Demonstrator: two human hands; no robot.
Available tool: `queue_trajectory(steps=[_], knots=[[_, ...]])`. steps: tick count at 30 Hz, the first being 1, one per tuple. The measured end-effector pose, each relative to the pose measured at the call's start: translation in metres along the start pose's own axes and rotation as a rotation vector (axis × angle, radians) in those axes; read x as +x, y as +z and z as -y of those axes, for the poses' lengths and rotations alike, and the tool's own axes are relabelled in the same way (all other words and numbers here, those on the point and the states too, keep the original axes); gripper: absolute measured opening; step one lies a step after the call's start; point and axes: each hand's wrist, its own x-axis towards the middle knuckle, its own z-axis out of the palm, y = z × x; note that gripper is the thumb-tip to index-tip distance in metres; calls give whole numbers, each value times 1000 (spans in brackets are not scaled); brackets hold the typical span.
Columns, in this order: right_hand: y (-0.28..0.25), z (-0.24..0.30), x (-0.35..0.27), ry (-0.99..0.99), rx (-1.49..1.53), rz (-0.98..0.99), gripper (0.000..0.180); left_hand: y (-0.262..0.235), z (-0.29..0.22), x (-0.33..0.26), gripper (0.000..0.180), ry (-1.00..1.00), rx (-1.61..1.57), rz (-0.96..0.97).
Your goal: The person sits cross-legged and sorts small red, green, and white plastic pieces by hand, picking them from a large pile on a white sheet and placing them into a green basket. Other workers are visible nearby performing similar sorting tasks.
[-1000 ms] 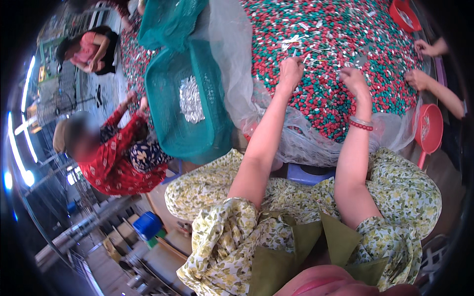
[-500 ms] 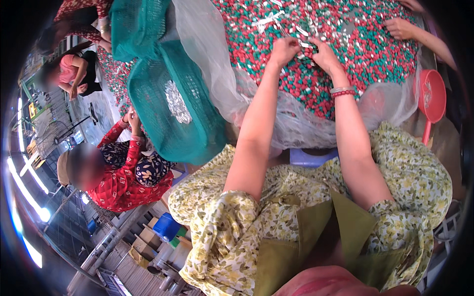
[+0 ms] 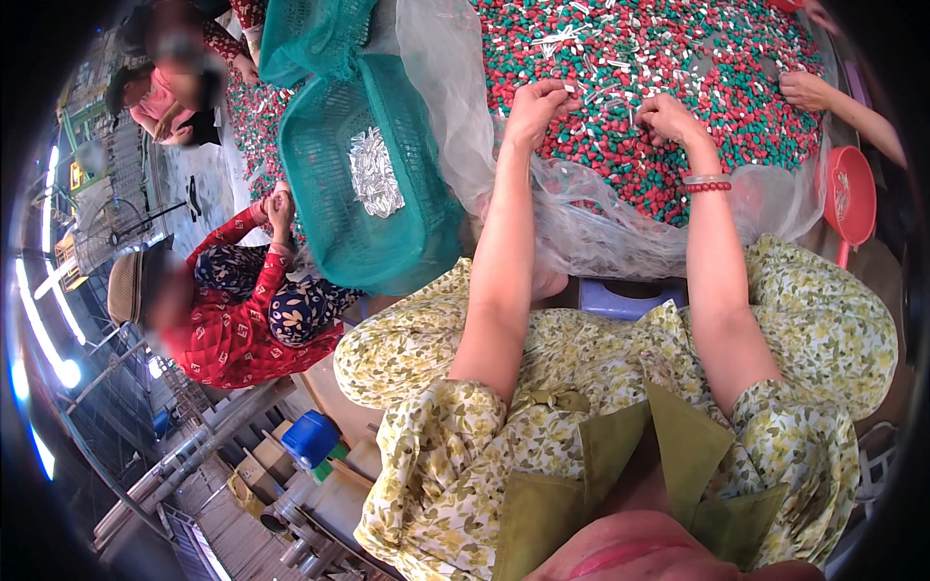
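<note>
A broad heap of small red, green and white pieces [image 3: 610, 179] spreads before me on a translucent sheet [image 3: 605, 232]. My left hand [image 3: 536, 111] is over its near left part, fingers bent and drawn together. To its right, my right hand [image 3: 673, 123] is curled, with thumb and index finger close together. Whatever either hand may hold is too small to make out. Thin white sticks lie loose between the hands, and a cluster of white sticks [image 3: 560, 41] rests farther back on the heap.
Left of the heap stands a green mesh-lined basket [image 3: 295, 198] holding a pile of clear-white sticks [image 3: 376, 172]. A red long-handled dipper [image 3: 854, 198] is at the right. Another person's hand [image 3: 806, 92] reaches onto the heap; a co-worker in red [image 3: 247, 339] sits left.
My hands have moved apart; before, they were close together around a white piece over the heap. The whole view has shifted a little, with the basket now farther right and higher.
</note>
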Motion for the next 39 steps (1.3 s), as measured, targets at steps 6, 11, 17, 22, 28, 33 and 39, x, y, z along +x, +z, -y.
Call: queue_trajectory(steps=[6,11,17,22,28,33,39], knots=[[-3,10,-18,141,-49,-136,36,10,0,0,28,8,193,-32],[17,6,7,48,-385,-507,55,18,2,22,27,162,597,-100],[32,-29,31,-14,-421,-566,31,46,30,61,26,395,1321,-277],[36,-25,20,-30,-388,-562,18,56,47,71,24,228,1614,-133],[41,-28,18,-89,-401,-583,18,45,38,82,26,184,1370,-75],[35,-24,13,-128,-399,-579,11,47,18,93,26,294,1014,11],[4,-63,20,-64,137,-605,21,84,31,110,27,283,1402,162]])
